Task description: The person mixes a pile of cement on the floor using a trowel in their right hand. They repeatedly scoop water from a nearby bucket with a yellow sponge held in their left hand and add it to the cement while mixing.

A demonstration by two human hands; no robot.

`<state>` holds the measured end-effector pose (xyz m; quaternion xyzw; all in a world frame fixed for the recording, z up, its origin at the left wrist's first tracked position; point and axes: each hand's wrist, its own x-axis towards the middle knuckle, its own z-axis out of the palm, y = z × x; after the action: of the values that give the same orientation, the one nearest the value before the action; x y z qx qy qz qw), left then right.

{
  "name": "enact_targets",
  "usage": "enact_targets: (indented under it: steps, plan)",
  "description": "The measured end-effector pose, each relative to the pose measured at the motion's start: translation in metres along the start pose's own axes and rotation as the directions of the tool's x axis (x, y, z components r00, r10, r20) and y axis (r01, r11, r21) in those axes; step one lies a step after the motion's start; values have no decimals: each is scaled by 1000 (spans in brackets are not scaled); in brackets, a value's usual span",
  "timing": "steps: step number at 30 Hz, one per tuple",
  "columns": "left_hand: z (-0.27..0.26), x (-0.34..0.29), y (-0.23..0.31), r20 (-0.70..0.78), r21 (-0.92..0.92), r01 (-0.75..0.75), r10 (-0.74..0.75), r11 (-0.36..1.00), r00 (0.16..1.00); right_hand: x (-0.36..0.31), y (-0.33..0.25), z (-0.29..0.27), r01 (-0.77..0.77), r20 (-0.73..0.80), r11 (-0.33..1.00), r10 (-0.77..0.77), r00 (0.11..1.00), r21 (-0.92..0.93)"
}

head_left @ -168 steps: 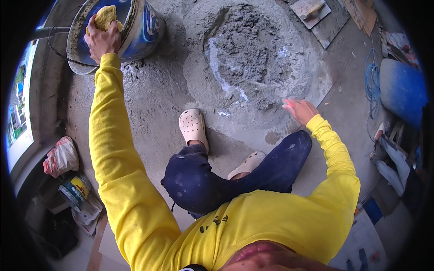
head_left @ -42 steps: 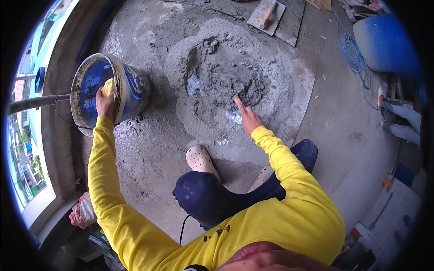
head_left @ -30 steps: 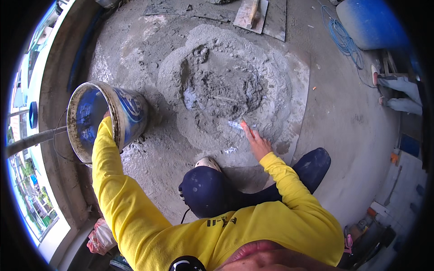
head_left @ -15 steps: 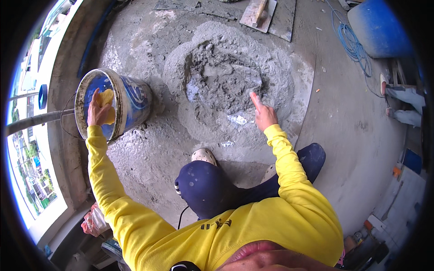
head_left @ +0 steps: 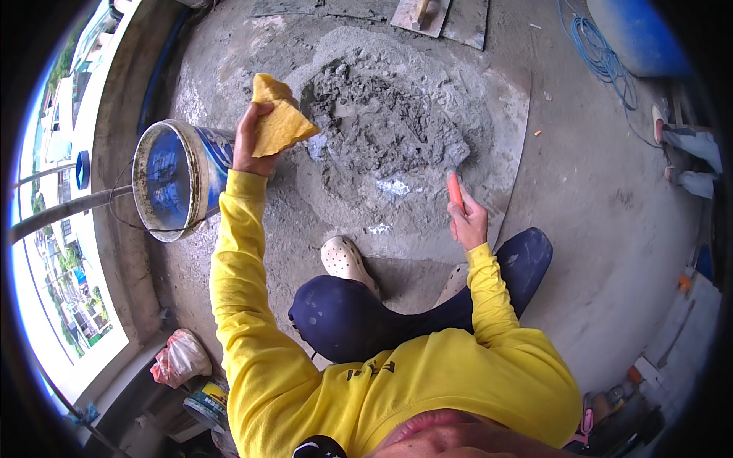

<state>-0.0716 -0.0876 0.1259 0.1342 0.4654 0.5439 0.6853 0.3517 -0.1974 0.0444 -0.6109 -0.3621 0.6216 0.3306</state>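
A torn piece of yellow sponge point(head_left: 282, 126) is gripped in my left hand point(head_left: 248, 145), raised between the bucket and the mortar. My right hand point(head_left: 471, 224) is wrapped round the orange handle of a trowel point(head_left: 456, 191). Its blade end lies at the near right edge of the wet grey mortar point(head_left: 374, 114) and is hard to make out among the grey. Around the wet middle spreads a ring of paler, drier mix. Left of my left hand, a blue and white bucket point(head_left: 203, 172) tilts on its side, its opening facing left, with a mortar-caked rim.
A wooden-handled float point(head_left: 420, 15) lies on a board at the back. A blue hose coil point(head_left: 597, 49) sits beside a blue barrel point(head_left: 645, 34) at back right. Another person's legs point(head_left: 691, 145) show at far right. A bar point(head_left: 72, 215) crosses the window opening at left.
My left hand has come out of the bucket and moved right with the sponge. My right hand has drawn slightly right and nearer, and the trowel's orange handle shows more plainly.
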Motion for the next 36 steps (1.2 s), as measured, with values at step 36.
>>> enact_targets:
  steps: [36]
  plan:
    - [-49, -34, 51, 144, 970, -213, 985, -120, 100, 115, 43, 75, 458, 454, 21, -99, 886, -889]
